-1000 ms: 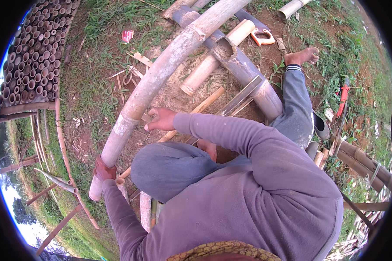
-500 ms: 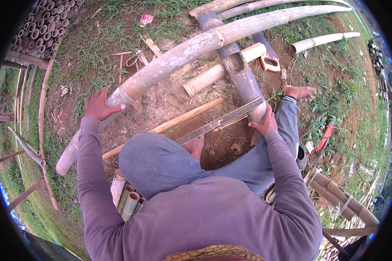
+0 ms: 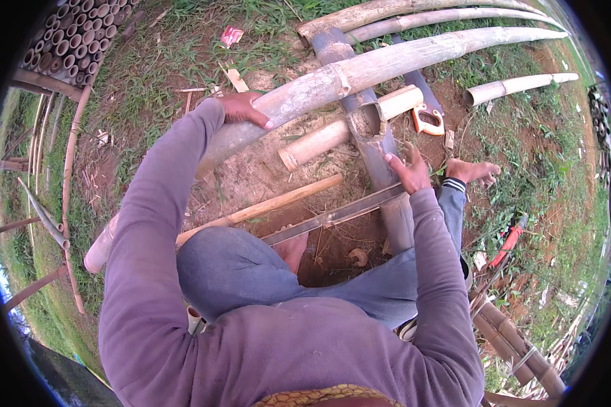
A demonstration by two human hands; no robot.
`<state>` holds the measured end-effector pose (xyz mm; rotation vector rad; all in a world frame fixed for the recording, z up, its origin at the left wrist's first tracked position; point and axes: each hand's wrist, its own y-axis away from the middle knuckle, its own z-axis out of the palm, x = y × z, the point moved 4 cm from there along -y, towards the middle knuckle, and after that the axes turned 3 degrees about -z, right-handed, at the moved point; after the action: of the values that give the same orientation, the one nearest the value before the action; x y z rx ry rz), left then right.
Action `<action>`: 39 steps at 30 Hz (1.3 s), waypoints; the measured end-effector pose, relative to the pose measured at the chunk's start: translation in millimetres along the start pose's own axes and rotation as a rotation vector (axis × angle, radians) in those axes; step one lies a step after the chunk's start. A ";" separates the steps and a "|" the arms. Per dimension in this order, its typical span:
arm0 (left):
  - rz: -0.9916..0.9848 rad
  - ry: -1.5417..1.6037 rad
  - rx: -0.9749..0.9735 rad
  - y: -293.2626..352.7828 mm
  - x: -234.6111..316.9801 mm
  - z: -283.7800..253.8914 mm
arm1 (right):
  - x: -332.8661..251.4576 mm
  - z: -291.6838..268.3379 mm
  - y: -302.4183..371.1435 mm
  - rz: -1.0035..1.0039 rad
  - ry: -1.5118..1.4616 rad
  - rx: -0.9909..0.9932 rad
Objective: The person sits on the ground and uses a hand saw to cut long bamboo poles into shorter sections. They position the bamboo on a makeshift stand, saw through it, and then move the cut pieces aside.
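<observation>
Pole (image 3: 319, 85) is clasped by left hand (image 3: 243, 108); right hand (image 3: 412, 173) is held open near log (image 3: 380, 166). Positioning seems in hand; steady support is likely called for.

Grassy, bare-patched ground (image 3: 139, 108) carries a thick bamboo log (image 3: 395, 224), an orange-handled saw (image 3: 430, 104), a red wrapper (image 3: 231, 36) and pale sawdust (image 3: 261, 161).

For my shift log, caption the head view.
Left hand on a long bamboo pole, right hand near a dark pole, handsaw beyond.
</observation>
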<state>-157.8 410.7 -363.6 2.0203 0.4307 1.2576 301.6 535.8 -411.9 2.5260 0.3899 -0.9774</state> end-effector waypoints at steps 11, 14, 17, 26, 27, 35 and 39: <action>-0.006 -0.083 0.046 22.8 18.2 19.6 | -34.8 36.9 -28.1 -0.129 -0.015 -0.223; 0.000 -0.016 0.014 35.0 24.5 14.1 | -55.1 72.7 -41.8 -0.218 -0.017 -0.309; -0.019 0.024 0.027 54.0 41.1 10.7 | -102.5 92.5 -83.5 -0.217 0.060 -0.348; -0.031 -0.136 0.149 10.0 -12.0 -0.8 | 5.3 53.2 -105.4 0.031 -0.241 -0.226; -0.053 -0.074 0.136 8.5 -18.7 -4.3 | 15.2 44.7 -66.7 -0.005 -0.267 -0.228; -0.070 -0.103 0.197 16.3 -13.7 -13.7 | 53.3 46.5 82.4 0.085 0.346 -0.261; -0.043 -0.236 0.371 38.4 -64.9 -24.4 | 49.5 44.1 94.2 0.174 0.359 -0.307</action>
<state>-213.0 354.3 -371.1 2.4215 0.6255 0.9484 348.6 438.1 -450.6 2.3958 0.3814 -0.3646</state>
